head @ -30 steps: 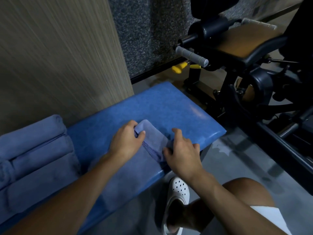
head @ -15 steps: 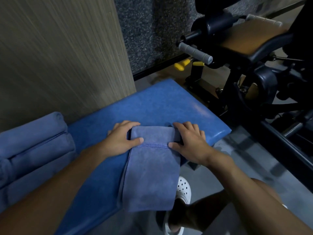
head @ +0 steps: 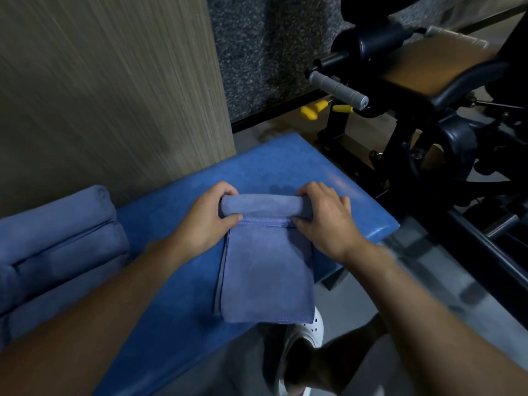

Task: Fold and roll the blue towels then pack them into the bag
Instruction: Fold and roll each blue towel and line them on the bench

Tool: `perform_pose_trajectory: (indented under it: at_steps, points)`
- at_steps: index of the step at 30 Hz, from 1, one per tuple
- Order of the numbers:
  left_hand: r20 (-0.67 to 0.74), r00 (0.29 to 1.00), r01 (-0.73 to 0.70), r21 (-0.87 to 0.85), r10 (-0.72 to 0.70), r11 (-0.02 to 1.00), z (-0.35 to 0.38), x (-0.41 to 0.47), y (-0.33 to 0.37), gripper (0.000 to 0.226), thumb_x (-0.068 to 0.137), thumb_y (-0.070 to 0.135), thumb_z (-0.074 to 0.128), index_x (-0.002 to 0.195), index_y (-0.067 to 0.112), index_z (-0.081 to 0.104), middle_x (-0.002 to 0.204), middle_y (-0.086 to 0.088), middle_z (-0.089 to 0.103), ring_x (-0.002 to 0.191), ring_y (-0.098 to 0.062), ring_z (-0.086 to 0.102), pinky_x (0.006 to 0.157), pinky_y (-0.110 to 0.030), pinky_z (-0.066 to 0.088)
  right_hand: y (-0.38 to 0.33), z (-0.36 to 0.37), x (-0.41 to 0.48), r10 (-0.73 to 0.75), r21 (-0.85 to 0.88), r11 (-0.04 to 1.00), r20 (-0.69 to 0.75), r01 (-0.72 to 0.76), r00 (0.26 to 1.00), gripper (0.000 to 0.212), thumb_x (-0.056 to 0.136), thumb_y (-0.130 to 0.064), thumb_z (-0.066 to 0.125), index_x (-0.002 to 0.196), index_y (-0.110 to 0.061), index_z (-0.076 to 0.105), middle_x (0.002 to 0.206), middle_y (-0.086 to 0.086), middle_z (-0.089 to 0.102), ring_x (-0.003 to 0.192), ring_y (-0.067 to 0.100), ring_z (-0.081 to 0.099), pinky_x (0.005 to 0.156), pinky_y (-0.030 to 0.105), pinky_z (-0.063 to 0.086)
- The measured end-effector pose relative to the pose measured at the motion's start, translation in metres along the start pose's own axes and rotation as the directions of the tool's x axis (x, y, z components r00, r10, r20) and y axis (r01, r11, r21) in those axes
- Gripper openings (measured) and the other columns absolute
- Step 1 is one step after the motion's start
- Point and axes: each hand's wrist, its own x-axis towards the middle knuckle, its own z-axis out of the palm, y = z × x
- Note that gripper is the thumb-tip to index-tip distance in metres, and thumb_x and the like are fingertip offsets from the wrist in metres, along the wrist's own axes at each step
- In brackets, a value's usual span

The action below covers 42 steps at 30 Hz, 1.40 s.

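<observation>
Between the left hand (head: pixel 210 221) and the right hand (head: pixel 323 221), the rolled far end of a folded blue cloth towel (head: pixel 265 275) is gripped on a padded blue bench (head: pixel 177 281); the fingertips are hidden behind the roll.

— Still flat between the hands?
— No. Rolled up since into a short tube of blue towel (head: pixel 263 207) between left hand (head: pixel 207 222) and right hand (head: pixel 325 221).
— Fingers?
— Curled over its ends now, thumbs pressed on the near side.
</observation>
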Motion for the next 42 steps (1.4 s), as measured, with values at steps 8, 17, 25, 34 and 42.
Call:
perform_pose_trajectory:
  at_steps: [8, 17, 25, 34, 42]
  points:
    - [0.033, 0.982, -0.191, 0.108, 0.188, 0.976, -0.002, -0.042, -0.011, 0.051, 0.080, 0.008, 0.075, 0.126, 0.018, 0.055, 0.118, 0.014, 0.052, 0.113, -0.003, 0.052, 0.096, -0.010, 0.036, 0.001, -0.013, -0.026, -0.063, 0.119, 0.992, 0.119, 0.048, 0.991, 0.044, 0.069, -0.044, 0.076, 0.097, -0.034, 0.043, 0.100, -0.015, 0.049, 0.099, 0.008, 0.042, 0.084, 0.032, 0.025]
    - [0.042, 0.990, -0.137, 0.001, 0.137, 0.991, 0.002, -0.074, 0.000, 0.016, 0.091, 0.042, 0.055, 0.097, 0.028, 0.058, 0.121, 0.023, 0.048, 0.127, -0.001, 0.045, 0.100, -0.013, 0.033, 0.000, -0.015, -0.048, -0.089, 0.176, 0.982, 0.111, 0.069, 0.990, 0.010, 0.093, -0.038, 0.057, 0.096, -0.032, 0.064, 0.099, -0.013, 0.054, 0.099, 0.012, 0.047, 0.092, 0.044, 0.038]
    - [0.143, 0.983, 0.121, -0.026, -0.116, 0.992, 0.006, -0.067, -0.006, 0.050, 0.078, 0.062, 0.059, 0.122, 0.042, 0.045, 0.124, 0.017, 0.055, 0.120, -0.004, 0.053, 0.103, -0.035, 0.044, 0.005, -0.013, -0.051, 0.053, 0.132, 0.987, 0.246, -0.088, 0.968, 0.047, 0.085, -0.049, 0.063, 0.122, -0.030, 0.043, 0.118, -0.014, 0.054, 0.110, 0.015, 0.047, 0.100, 0.040, 0.034]
    - [0.214, 0.968, 0.168, -0.152, -0.134, 0.974, 0.000, -0.057, -0.011, 0.059, 0.066, 0.053, 0.077, 0.117, 0.033, 0.054, 0.108, 0.014, 0.064, 0.099, 0.003, 0.062, 0.087, -0.022, 0.050, 0.003, -0.016, -0.040, 0.012, 0.205, 0.976, 0.297, -0.076, 0.955, 0.046, 0.076, -0.043, 0.075, 0.117, -0.033, 0.056, 0.108, -0.017, 0.056, 0.105, 0.010, 0.053, 0.101, 0.045, 0.038]
    - [-0.040, 0.999, -0.012, -0.085, 0.009, 0.996, -0.008, -0.047, -0.001, 0.042, 0.081, 0.008, 0.072, 0.107, 0.032, 0.050, 0.109, 0.016, 0.060, 0.104, -0.005, 0.059, 0.089, -0.033, 0.051, -0.013, -0.009, -0.027, -0.114, 0.099, 0.989, 0.015, 0.112, 0.993, 0.045, 0.070, -0.036, 0.077, 0.107, -0.029, 0.051, 0.112, -0.011, 0.044, 0.108, 0.013, 0.043, 0.088, 0.031, 0.026]
